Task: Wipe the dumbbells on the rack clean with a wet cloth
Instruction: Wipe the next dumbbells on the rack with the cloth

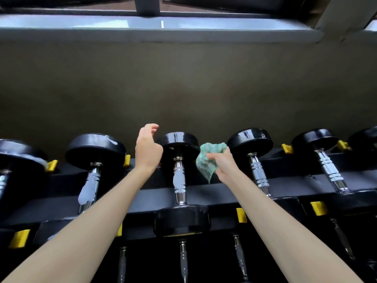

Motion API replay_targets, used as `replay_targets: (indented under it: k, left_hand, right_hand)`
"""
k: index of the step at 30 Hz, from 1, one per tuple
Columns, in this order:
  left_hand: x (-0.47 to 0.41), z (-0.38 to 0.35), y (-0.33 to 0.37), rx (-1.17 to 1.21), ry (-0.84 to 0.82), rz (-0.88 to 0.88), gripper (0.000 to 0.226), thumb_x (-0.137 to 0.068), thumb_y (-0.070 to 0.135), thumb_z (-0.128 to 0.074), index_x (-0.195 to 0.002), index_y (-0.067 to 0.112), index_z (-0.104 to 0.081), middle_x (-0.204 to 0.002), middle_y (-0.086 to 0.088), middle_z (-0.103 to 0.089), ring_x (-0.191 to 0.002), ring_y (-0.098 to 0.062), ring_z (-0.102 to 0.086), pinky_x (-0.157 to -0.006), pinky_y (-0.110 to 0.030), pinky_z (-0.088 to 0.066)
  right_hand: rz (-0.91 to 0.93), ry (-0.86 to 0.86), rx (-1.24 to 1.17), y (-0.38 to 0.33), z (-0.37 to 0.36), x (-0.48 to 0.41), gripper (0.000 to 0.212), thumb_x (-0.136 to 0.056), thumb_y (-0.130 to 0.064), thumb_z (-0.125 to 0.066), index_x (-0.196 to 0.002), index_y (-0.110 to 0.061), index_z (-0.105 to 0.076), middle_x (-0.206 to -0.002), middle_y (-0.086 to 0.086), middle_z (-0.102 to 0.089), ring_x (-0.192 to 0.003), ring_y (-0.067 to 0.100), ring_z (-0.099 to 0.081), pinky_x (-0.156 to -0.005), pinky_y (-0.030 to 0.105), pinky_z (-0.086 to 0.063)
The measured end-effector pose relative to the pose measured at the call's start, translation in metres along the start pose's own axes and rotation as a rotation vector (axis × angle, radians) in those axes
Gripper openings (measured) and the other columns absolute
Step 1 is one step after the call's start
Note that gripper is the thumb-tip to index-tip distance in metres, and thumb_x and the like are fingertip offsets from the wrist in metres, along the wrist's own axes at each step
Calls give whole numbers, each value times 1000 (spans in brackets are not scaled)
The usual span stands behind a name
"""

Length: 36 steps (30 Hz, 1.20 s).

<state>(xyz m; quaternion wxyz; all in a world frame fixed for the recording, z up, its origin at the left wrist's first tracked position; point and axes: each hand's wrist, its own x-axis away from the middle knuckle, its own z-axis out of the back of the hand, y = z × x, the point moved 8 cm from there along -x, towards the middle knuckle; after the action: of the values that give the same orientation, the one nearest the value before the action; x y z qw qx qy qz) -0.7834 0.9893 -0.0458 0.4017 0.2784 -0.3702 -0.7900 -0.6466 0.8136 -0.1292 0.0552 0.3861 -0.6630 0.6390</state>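
Head view: right hand (222,163) grips green cloth (209,158); left hand (148,152) open, empty.
We should brace the middle dumbbell (181,219) and wipe its smeared handle (179,178).

Open gaps between neighbouring dumbbell handles (179,176) on rack (224,193)

Setting: gym, free-weights area. Evidence: a row of dumbbells (180,219) with round black heads and knurled chrome handles, laid side by side on a black tiered rack (151,201); yellow dividers (318,208) between cradles; further handles on the tier below; plain drab wall (183,78) behind; window (81,21) above.
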Motion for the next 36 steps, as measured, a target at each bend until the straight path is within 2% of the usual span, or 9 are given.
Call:
replay_targets:
  k: [4, 6, 10, 16, 20, 23, 28, 33, 36]
  left_hand:
    - [-2, -16, -42, 5, -200, 297, 66, -83, -13, -34, -141, 19, -37, -133, -8, -49, -120, -24, -46, -89, -24, -35]
    - [-5, -24, -48, 14, -274, 315, 65, -84, -12, -33, -138, 20, -43, -131, -9, -53, -121, -25, -47, -95, -27, -38]
    - [-13, -30, -63, 58, -343, 342, 65, -79, -16, -30, -129, 18, -55, -123, -13, -59, -117, -29, -53, -105, -36, -40]
    - [-16, -33, -80, 179, -393, 404, 71, -76, -18, -28, -128, 21, -56, -127, -14, -56, -123, -30, -50, -108, -44, -38]
    - [-16, -33, -79, 198, -425, 400, 74, -76, -19, -26, -130, 24, -54, -133, -13, -52, -124, -31, -49, -110, -47, -34]
    - [-15, -32, -75, 214, -456, 394, 75, -77, -21, -23, -133, 21, -51, -137, -13, -48, -126, -30, -47, -112, -45, -32]
    - [-11, -31, -70, 328, -473, 419, 73, -78, -23, -21, -134, 13, -50, -132, -11, -52, -122, -27, -52, -97, -29, -40]
    - [-9, -28, -72, 405, -521, 461, 78, -71, -25, -20, -136, 9, -47, -113, -11, -55, -93, -26, -47, -90, -32, -39]
    - [-7, -25, -74, 491, -515, 503, 82, -69, -29, -17, -136, 9, -45, -135, -14, -46, -113, -27, -53, -103, -36, -39]
  right_hand:
    - [-69, 86, -82, 25, -17, -13, 73, -82, 18, -43, -144, -14, -21, -143, 12, -40, -129, 30, -41, -111, 50, -30]
    - [-20, 165, -156, 28, -18, -14, 76, -82, 21, -42, -146, -14, -20, -139, 12, -42, -126, 30, -44, -109, 47, -34]
    - [51, 196, -235, 29, -20, -7, 60, -86, 16, -48, -135, -16, -34, -125, 12, -53, -116, 27, -52, -104, 40, -41]
    - [307, 225, 80, 2, -45, 22, 30, -85, 1, -57, -103, -18, -43, -107, 9, -54, -96, 22, -55, -87, 34, -49]
    - [477, 308, 363, -12, -59, 38, 25, -87, -2, -54, -109, -9, -45, -105, 3, -44, -88, 16, -45, -70, 17, -32]
    - [552, 375, 466, -14, -66, 45, 24, -87, -1, -53, -110, -5, -47, -101, 4, -41, -85, 16, -42, -71, 21, -32]
    - [423, 517, 304, 0, -79, 52, 24, -87, 4, -52, -109, -4, -49, -115, 10, -46, -100, 26, -51, -73, 22, -33]
    - [237, 587, 50, 11, -103, 54, 33, -89, 7, -47, -121, -2, -44, -127, 13, -38, -113, 29, -48, -77, 19, -35]
    - [164, 572, -58, 17, -114, 53, 34, -90, 8, -42, -122, -4, -41, -132, 11, -34, -114, 27, -47, -80, 23, -38]
